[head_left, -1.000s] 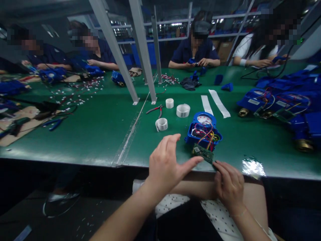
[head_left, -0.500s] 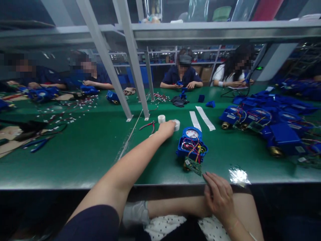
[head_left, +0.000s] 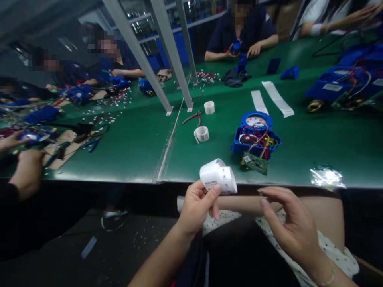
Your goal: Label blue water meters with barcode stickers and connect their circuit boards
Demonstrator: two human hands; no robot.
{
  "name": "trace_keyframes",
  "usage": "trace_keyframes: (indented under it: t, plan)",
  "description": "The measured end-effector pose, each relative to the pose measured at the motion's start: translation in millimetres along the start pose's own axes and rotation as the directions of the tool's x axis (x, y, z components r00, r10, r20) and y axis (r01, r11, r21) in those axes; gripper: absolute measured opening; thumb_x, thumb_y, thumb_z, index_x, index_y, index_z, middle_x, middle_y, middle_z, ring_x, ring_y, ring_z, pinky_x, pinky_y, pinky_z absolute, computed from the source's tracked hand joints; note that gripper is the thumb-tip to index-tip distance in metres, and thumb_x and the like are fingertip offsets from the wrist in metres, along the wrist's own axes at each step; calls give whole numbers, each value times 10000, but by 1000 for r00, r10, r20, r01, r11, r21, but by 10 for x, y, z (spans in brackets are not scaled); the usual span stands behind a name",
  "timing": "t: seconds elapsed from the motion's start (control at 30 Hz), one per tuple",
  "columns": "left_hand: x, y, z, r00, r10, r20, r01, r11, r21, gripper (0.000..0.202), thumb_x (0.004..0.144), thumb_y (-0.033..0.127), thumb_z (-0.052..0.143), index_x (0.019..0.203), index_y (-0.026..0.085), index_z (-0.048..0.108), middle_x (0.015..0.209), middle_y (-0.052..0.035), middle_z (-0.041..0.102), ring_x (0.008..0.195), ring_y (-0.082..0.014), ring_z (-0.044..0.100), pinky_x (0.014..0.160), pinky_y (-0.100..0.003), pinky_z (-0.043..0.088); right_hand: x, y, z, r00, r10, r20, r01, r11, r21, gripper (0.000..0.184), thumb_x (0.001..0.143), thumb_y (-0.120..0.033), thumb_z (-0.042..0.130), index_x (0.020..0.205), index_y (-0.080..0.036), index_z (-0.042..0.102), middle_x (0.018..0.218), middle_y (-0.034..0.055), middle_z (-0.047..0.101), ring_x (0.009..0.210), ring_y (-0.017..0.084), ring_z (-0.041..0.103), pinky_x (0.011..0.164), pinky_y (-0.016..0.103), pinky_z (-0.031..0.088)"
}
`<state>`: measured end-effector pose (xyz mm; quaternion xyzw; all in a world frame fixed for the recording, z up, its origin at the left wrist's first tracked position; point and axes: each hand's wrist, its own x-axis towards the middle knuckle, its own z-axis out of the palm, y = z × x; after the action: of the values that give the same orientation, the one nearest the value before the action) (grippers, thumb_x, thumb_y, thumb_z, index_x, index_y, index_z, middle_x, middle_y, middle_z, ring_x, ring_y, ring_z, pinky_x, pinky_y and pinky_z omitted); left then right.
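My left hand (head_left: 197,205) is closed on a white roll of barcode labels (head_left: 218,176), held just in front of the green table's near edge (head_left: 119,175). My right hand (head_left: 289,221) hovers beside it over my lap, fingers spread and holding nothing. An open blue meter housing (head_left: 255,137) with coloured wires sits on the table just beyond, a green circuit board (head_left: 255,162) hanging from its near side.
Two more white label rolls (head_left: 202,133) (head_left: 209,107) and red-handled pliers (head_left: 193,117) lie farther back. White paper strips (head_left: 277,99) and blue meters (head_left: 341,85) lie to the right. Slanted metal posts (head_left: 172,59) stand mid-table. Other people work opposite; another person's hand (head_left: 26,173) is at left.
My left hand reached out to a label roll on the table, then came back to the near edge holding it. My right hand lifted off the table edge and opened.
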<state>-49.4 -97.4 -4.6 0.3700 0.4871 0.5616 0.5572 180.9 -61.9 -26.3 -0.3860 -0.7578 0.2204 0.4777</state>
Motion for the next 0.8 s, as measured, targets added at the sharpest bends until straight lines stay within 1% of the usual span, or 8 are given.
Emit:
trace_keyframes:
  t: [0.07, 0.17, 0.37, 0.57, 0.63, 0.7, 0.73, 0.8]
  plan:
    - [-122, -88, 53, 995, -74, 70, 77, 996, -41, 357, 925, 487, 728, 997, 142, 670, 557, 6, 664, 323, -65, 512, 335, -125, 300, 53, -165, 19, 988, 77, 132, -90, 991, 100, 199, 986, -196, 632, 1179, -238, 655, 1149, 47, 653, 1047, 155, 637, 841, 254, 525]
    - [-168, -87, 120, 975, -155, 161, 159, 987, -13, 351, 927, 479, 732, 977, 137, 668, 487, 25, 616, 330, -74, 530, 335, -113, 296, 80, -282, 29, 965, 132, 227, -177, 965, 194, 121, 1010, -255, 611, 1116, -266, 669, 1113, 31, 622, 1012, 140, 622, 740, 231, 513]
    - [-164, -82, 197, 949, -212, 233, 202, 977, 65, 373, 928, 497, 723, 965, 129, 676, 480, 31, 598, 337, -72, 537, 348, -113, 305, -24, -341, -13, 960, 215, 180, -253, 941, 223, 44, 972, -224, 673, 991, -258, 694, 1001, 16, 595, 879, 125, 595, 700, 248, 487]
    - [-179, -166, 260, 971, -181, 156, 171, 982, 73, 364, 904, 475, 754, 1040, 143, 692, 671, -8, 700, 441, -105, 644, 389, -137, 398, -87, -344, -4, 952, 271, 144, -300, 922, 243, 59, 967, -209, 680, 939, -244, 717, 947, 25, 616, 863, 143, 619, 665, 260, 495]
    - [-185, -177, 267, 981, -146, 131, 139, 988, 59, 362, 905, 470, 754, 1054, 144, 703, 724, -31, 727, 494, -117, 676, 419, -144, 433, -105, -301, 6, 973, 210, 97, -226, 956, 186, 74, 952, -168, 686, 961, -237, 712, 965, 32, 619, 877, 151, 631, 687, 269, 516]
    - [-194, -192, 258, 986, -111, 121, 108, 994, 31, 364, 898, 472, 761, 1054, 146, 714, 767, -52, 749, 544, -132, 703, 445, -153, 457, -125, -236, 7, 998, 50, 48, -55, 994, 96, 144, 921, -111, 700, 1003, -230, 702, 994, 41, 630, 919, 168, 648, 758, 298, 546]
    - [-199, -203, 246, 987, -98, 125, 97, 995, 16, 366, 889, 475, 770, 1045, 147, 719, 773, -57, 754, 553, -139, 709, 449, -158, 462, -135, -200, 5, 998, -55, 36, 53, 997, 47, 190, 904, -86, 706, 1030, -228, 699, 1007, 46, 642, 932, 176, 655, 783, 313, 553]
    - [-207, -228, 209, 984, -87, 156, 86, 996, 11, 366, 871, 480, 786, 1018, 149, 734, 747, -58, 754, 540, -152, 706, 452, -176, 473, -149, -137, -7, 973, -228, 39, 229, 973, -16, 275, 876, -58, 716, 1090, -229, 698, 1018, 52, 665, 925, 186, 665, 784, 326, 560]
